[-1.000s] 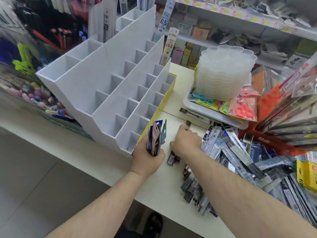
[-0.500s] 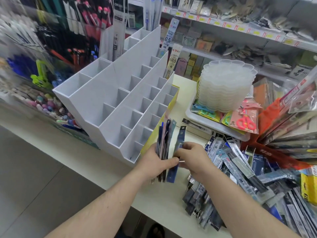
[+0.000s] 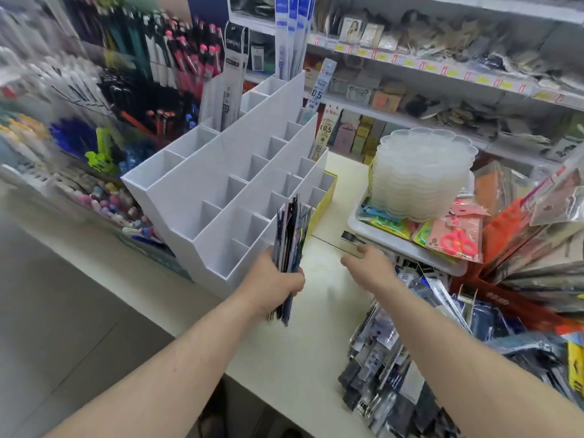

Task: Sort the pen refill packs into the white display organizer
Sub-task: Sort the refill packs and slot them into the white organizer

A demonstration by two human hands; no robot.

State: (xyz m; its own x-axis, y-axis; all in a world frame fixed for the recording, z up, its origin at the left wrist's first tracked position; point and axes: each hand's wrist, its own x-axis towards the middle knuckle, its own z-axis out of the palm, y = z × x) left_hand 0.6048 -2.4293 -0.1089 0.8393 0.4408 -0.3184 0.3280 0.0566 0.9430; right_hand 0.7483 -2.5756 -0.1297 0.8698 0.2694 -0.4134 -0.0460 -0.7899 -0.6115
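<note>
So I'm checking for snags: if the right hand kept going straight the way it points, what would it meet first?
Probably the silver metal piece lying on the counter just beyond the right hand, before the white tray. Depth is unclear, so the fingers may already touch it.

Stationery shop, retail floor. Far shelves [image 3: 442,74] carry yellow/red price tags along their edges, stocked with small boxed and bagged goods. Left: pen display rack [image 3: 151,67] packed with pens in rows. Counter [image 3: 284,358] holds a tiered white display organizer [image 3: 202,197], loose packaged refills [image 3: 395,368] heaped near right, carded scissors [image 3: 458,240], stacked clear trays [image 3: 423,172].
</note>
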